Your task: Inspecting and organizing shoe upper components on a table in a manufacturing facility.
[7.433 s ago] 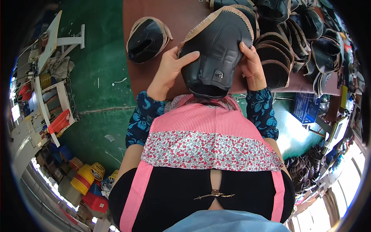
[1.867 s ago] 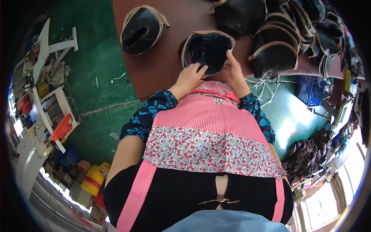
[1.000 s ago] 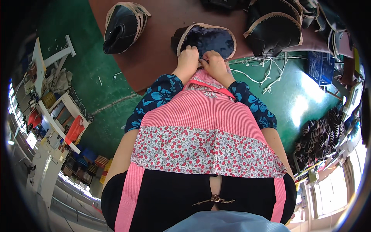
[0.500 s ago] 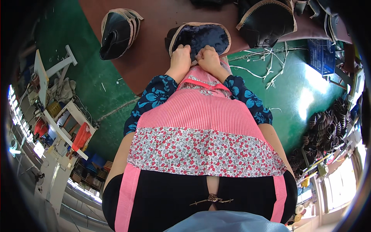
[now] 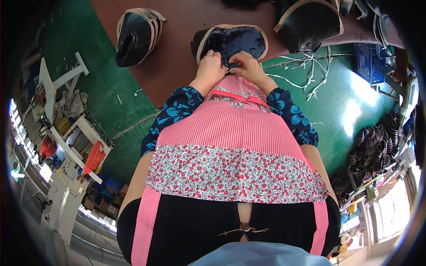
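Observation:
A black shoe upper with dark plush lining and a tan edge lies on the brown table top in front of me. My left hand is closed over its near edge, fingers curled onto the lining. Close beside it, my right hand has thumb and fingers bent together at the same near edge. Both sets of fingertips almost meet there. Whatever the right fingertips pinch is too small to make out.
Stacked black uppers sit on the brown table at left, and another upper at right. White strips litter the green floor beside a blue crate. A pink apron covers my lap.
My right hand has shifted slightly right and its fingers have lifted and bent differently. My left hand has turned a little inward at the upper's near edge. The upper has moved slightly right.

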The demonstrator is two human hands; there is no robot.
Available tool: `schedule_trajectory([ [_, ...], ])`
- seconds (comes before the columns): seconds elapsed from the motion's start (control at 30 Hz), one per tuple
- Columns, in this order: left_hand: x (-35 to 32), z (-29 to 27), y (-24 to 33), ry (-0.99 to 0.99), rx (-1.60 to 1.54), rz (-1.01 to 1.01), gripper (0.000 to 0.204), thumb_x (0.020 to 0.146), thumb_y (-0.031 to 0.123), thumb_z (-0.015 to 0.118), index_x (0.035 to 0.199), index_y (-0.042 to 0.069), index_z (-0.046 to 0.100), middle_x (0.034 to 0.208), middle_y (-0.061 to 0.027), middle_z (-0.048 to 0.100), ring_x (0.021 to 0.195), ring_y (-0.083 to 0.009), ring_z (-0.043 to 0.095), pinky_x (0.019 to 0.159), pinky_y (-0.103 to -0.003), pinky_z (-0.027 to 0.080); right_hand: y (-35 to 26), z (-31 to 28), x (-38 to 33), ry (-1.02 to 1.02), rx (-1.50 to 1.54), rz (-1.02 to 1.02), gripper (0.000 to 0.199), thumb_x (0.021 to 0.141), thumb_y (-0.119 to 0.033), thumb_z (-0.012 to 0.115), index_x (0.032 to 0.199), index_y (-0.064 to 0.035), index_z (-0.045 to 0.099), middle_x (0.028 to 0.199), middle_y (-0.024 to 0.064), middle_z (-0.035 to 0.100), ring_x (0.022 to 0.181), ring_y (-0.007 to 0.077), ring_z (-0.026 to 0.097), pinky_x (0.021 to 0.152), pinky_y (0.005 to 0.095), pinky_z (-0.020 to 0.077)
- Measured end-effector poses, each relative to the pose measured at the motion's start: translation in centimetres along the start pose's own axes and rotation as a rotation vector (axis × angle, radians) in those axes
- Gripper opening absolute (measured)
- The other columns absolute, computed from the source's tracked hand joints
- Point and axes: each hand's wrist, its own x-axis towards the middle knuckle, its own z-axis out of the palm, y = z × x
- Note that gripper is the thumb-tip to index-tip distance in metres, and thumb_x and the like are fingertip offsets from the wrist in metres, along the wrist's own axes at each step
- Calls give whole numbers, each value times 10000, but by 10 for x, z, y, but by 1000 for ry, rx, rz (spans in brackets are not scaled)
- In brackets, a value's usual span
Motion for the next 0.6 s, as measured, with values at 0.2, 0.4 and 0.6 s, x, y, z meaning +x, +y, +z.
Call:
schedule_trajectory([
  [0.2,1,2,0,-17,-45,4,260,861,105,807,1077,-28,751,1153,-246,695,1042,-460,741,944,-517,621,-3,4,-2,34,-246,-137,152,830,-132,844,977,-109,816,1040,70,720,1025,326,689,938,444,582],
  [0.4,-1,4,-3,-1,-43,72,188,893,114,783,1036,-6,762,1155,-237,702,1030,-449,742,932,-520,621,19,8,7,50,-219,-95,79,899,-142,788,958,-92,805,1030,114,742,1009,346,700,925,455,576],
  [0.6,-6,5,15,35,-17,45,212,928,214,796,978,11,761,1117,-209,717,996,-435,746,884,-525,621,20,15,10,395,-100,156,99,974,-106,714,1023,-21,701,1035,200,721,977,433,701,901,494,573],
])
